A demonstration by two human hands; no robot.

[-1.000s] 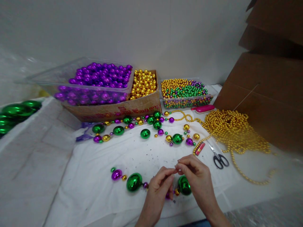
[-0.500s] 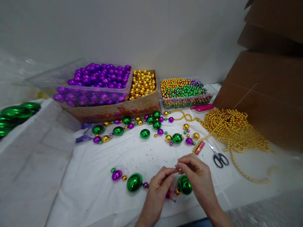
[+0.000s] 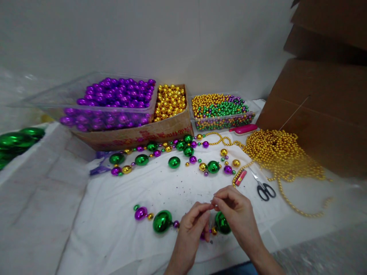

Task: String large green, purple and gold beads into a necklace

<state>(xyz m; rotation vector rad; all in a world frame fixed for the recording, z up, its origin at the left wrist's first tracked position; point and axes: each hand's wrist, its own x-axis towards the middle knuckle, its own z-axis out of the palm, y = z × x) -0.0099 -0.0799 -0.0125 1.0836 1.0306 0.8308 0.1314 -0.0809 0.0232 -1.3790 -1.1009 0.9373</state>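
Note:
My left hand [image 3: 192,228] and my right hand [image 3: 237,214] meet fingertip to fingertip above the white cloth [image 3: 109,244]. Each is closed in a pinch, and whatever lies between the fingers is too small to name. Under them runs a strand of shiny beads: a big green bead [image 3: 162,221] and a purple bead [image 3: 140,213] show to the left, with a small gold bead [image 3: 150,216] between. Another big green bead [image 3: 222,223] is partly hidden by my right hand. A purple bead behind my left hand is mostly covered.
Purple beads fill a clear bin [image 3: 114,109] at the back left, beside gold beads [image 3: 169,102] in a cardboard box [image 3: 137,136]. Small mixed beads fill another bin [image 3: 223,124]. Scissors [image 3: 266,191], a red tag [image 3: 241,178] and piled gold bead chain [image 3: 272,151] lie right.
The view has shifted slightly, so the scene sits a little further left. Both hands keep the same pinched pose, fingertips together.

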